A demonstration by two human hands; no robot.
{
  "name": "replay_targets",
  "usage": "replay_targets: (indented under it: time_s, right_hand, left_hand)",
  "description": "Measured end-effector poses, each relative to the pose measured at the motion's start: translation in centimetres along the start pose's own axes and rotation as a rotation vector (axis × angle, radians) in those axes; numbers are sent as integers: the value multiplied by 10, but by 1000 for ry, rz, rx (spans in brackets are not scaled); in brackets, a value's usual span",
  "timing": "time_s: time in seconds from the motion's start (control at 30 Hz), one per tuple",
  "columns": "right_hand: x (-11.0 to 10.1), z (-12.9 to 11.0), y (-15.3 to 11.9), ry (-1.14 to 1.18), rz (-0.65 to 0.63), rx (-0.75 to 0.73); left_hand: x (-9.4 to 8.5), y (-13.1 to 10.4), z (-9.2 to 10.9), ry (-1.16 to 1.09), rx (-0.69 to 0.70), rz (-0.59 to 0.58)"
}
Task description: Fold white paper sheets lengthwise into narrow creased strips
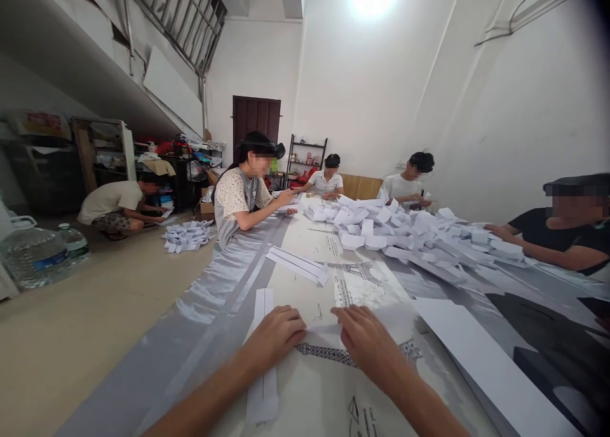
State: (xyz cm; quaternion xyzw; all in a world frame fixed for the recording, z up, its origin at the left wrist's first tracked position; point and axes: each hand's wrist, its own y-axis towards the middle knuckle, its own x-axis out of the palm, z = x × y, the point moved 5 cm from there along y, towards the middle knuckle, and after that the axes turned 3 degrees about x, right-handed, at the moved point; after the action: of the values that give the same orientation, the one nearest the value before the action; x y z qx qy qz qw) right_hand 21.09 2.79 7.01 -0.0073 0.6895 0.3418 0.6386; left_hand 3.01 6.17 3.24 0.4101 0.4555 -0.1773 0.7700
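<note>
My left hand (282, 326) and my right hand (366, 334) are close together over the table, fingers curled down. Between them runs a narrow white paper strip (323, 329), its left end under my left fingers and its other part passing behind my right hand. Both hands appear closed on this strip; the fingertips are partly hidden. Below my left wrist lies a long white strip with a dark line (263, 396). Farther forward rests a small stack of lined paper strips (296, 265).
A large heap of folded white papers (381, 227) covers the far right of the patterned tablecloth (305, 380). Long white sheets (495, 367) lie right of my arm. Several people sit around the table; another crouches beside papers (188, 235) on the floor. Water bottles (35, 253) stand left.
</note>
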Motion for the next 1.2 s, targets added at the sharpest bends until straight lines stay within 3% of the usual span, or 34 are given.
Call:
replay_targets:
  time_s: [0.1,0.23,0.3,0.37,0.5,0.57,0.67,0.77,0.9,0.97,1.1,1.2]
  right_hand:
    - [-22,18,-1,94,309,8]
    - [-56,33,-21,214,703,267]
    - [-61,37,-30,343,803,404]
    - [-49,41,-31,649,729,550]
    - [2,31,-25,1331,306,751]
    - [13,24,-25,1459,215,784]
    - [15,18,-27,1532,123,821]
    - [17,16,-29,1536,19,845]
    - [32,13,-33,1469,-155,821]
    - [41,14,-35,1329,-203,769]
    - [43,7,-33,936,-211,526]
    - [41,-3,-33,740,-252,413]
  left_hand:
    - [-9,3,-2,-169,-185,57]
    - [-21,3,1,-583,-444,192]
    - [-18,3,7,-804,-526,197]
    - [-10,3,15,-973,-573,177]
    - [3,2,34,-1146,-593,145]
    - [5,3,43,-1193,-552,77]
    - [3,1,53,-1252,-469,-117]
    - [-2,-4,55,-1260,-415,-276]
    - [-5,-8,48,-1124,-401,-354]
    - [-9,-7,41,-945,-393,-286]
    - [-19,-7,30,-370,-283,-24]
    - [-13,-11,29,-91,-164,5]
